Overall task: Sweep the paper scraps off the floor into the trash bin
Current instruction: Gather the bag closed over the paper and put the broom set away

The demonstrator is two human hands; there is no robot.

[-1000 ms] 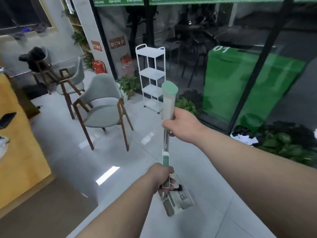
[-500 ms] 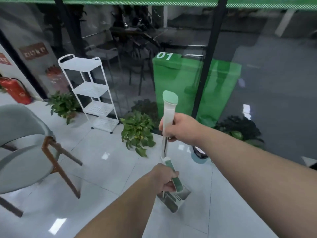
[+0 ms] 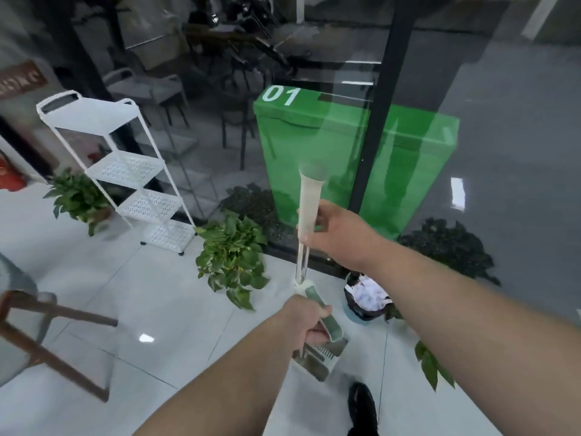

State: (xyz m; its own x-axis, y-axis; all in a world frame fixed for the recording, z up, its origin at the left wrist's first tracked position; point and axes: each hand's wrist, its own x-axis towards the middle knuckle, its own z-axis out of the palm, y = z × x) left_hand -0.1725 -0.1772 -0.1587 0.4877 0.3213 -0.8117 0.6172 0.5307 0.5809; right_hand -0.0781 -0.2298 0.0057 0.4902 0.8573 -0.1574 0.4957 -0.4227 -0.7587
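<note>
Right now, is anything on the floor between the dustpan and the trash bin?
Nothing visible. The dustpan, hanging from the left hand, is separated from the black-lined trash bin only by bare white tile. The potted plant stands off to the left, outside that path.

You stand on a glossy white tiled floor (image 3: 163,309). On it rest a white four-tier metal shelf rack (image 3: 125,171), two leafy green potted plants (image 3: 231,256), a black-lined trash bin holding white paper (image 3: 366,297), and a wooden-legged grey chair (image 3: 47,335).
</note>
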